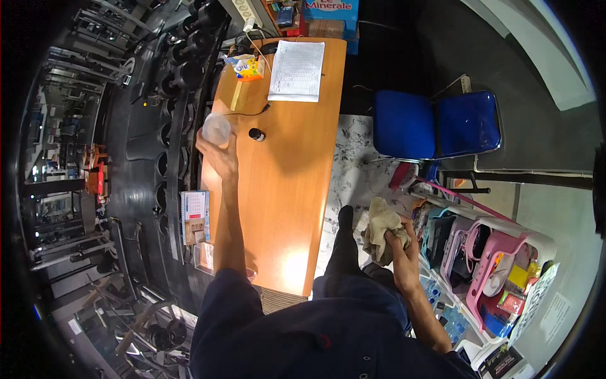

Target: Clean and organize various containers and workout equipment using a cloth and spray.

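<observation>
My left hand (218,154) reaches over the far left edge of a wooden desk (284,189), its fingers wrapped around a translucent plastic container (217,129). To the right of the desk, my right hand (402,248) grips a crumpled beige cloth (382,227) above the marble-patterned floor. A small dark bottle (256,135) is on the desktop, a little right of the container. Beyond it, a black cable (251,113) ends in a plug. Printed sheets of paper (297,71) lie towards the desk's back end, beside a yellow and orange packet (246,67).
A desk calendar (195,215) and a clear box (204,257) stand along the left edge. Blue chairs (405,124) are at the right. Nearer me, a rack holds a pink basket (478,296) of supplies. Dumbbells (189,73) line a rack left of the desk.
</observation>
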Available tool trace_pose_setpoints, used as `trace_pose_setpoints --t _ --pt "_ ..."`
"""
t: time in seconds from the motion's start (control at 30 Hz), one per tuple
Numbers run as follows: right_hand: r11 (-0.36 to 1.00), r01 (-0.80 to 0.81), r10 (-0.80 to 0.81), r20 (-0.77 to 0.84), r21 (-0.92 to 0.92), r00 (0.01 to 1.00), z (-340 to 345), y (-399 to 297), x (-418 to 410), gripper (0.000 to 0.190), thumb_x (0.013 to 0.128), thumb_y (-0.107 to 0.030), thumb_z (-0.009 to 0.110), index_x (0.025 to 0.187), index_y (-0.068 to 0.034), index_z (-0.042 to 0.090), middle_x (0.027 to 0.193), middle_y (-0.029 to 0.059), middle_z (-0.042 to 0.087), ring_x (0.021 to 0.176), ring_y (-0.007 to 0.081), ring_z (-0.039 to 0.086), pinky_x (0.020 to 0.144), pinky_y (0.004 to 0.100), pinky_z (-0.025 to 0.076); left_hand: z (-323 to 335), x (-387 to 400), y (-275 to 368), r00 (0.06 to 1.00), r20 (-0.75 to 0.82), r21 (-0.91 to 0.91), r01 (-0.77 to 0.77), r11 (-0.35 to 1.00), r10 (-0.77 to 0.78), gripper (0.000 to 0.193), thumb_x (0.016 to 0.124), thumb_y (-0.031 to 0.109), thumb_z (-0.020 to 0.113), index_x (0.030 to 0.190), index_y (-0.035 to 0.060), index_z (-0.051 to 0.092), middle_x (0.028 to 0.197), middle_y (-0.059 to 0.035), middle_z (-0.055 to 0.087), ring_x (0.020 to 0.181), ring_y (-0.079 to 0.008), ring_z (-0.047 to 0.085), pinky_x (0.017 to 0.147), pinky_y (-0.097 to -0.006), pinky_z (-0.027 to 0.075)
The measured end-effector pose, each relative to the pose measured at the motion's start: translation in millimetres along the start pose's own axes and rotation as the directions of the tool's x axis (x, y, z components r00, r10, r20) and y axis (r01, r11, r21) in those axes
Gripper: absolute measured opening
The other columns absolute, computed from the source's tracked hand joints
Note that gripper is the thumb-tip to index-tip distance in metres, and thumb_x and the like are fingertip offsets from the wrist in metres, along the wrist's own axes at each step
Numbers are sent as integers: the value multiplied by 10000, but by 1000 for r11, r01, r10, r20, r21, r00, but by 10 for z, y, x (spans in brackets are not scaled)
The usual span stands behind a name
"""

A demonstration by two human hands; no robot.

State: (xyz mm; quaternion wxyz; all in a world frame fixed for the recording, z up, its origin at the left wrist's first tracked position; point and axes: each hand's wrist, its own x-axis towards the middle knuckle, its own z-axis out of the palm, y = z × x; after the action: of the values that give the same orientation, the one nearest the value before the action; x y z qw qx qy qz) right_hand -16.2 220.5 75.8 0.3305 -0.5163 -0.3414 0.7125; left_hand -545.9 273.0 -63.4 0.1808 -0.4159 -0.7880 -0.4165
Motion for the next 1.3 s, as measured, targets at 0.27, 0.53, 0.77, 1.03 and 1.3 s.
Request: trace_pose_setpoints --t 0.27,0.53,0.77,1.03,1.3 --pt "971 156 -121 191 -182 974 -288 55 -621 326 1210 -141 579 1514 -43 514 1310 58 657 1174 128 629 1035 297 528 -1471 -803 1133 939 160 -630 336 700 -305 818 988 222 910 1631 12 449 1491 -189 602 1374 -304 621 1210 -472 500" --pt "567 715 -596 395 -409 699 -794 281 -2041 414 1071 -165 731 1483 -129 714 1825 222 404 1670 465 403 1366 574 313 -2020 -3241 3185 266 954 -152 827 -541 138 734 1106 661 582 1537 70 635 1477 -190 723 1303 -342 728 1143 -538 592" --pt "96 628 -690 403 -773 601 -1697 919 -3481 502 837 -256 871 1326 -163 806 1796 124 490 1695 458 373 1364 733 274 -2519 -4485 4297 -63 577 631 668 -395 814 917 1105 792 409 1691 90 465 1639 -206 578 1478 -376 612 1263 -562 491" --pt "279 518 -948 -147 -809 281 -2200 1010 -4162 411 893 -73 835 1287 -6 739 1682 217 605 1624 469 500 1326 605 413 -3124 -4908 5026 -255 725 56 948 314 640 1025 1053 886 509 1731 122 428 1691 -162 515 1460 -313 629 1197 -460 576" --pt "766 622 -510 -743 -163 433 -2294 1651 -4403 271 1200 -148 583 1408 -4 680 1151 27 727 1067 68 599 932 272 520 -3373 -4876 5481 -247 580 -2 952 305 776 1173 932 819 783 1671 -26 444 1447 -187 707 1256 -309 757 1068 -459 651"
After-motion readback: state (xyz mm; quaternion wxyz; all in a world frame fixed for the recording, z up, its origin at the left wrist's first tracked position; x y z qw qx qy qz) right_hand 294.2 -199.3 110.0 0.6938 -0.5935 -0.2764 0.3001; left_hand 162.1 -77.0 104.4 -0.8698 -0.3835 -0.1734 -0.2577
